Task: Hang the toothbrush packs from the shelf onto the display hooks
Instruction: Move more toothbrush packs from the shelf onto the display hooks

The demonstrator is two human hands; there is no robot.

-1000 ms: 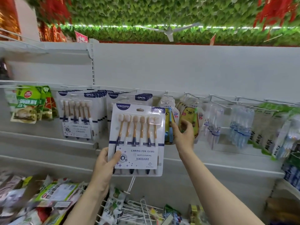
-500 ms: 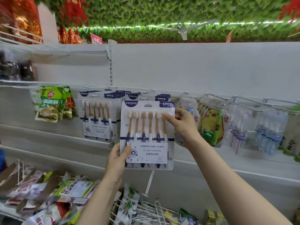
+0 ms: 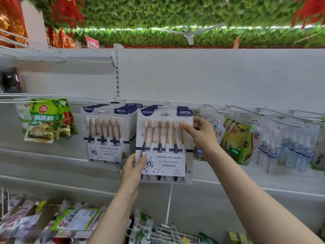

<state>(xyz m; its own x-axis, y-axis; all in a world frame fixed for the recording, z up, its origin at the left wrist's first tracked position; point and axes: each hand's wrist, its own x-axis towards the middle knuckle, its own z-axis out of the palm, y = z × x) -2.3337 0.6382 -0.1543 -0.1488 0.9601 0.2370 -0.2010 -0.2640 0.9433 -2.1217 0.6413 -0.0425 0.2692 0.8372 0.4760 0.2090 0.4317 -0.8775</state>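
Left hand (image 3: 133,170) grips toothbrush pack (image 3: 164,147) bottom corner; right hand (image 3: 202,132) pinches upper edge.

The front toothbrush pack (image 3: 164,147) says "YIKOJIFE" at its top left and "6PCS" at its top right, and its white card says "CARING FOR GUMS", "DEEP CLEANING" and "YIKOJIFE". The pack on the left hook (image 3: 105,134) shows the same words. The green bags (image 3: 43,120) have Chinese words.
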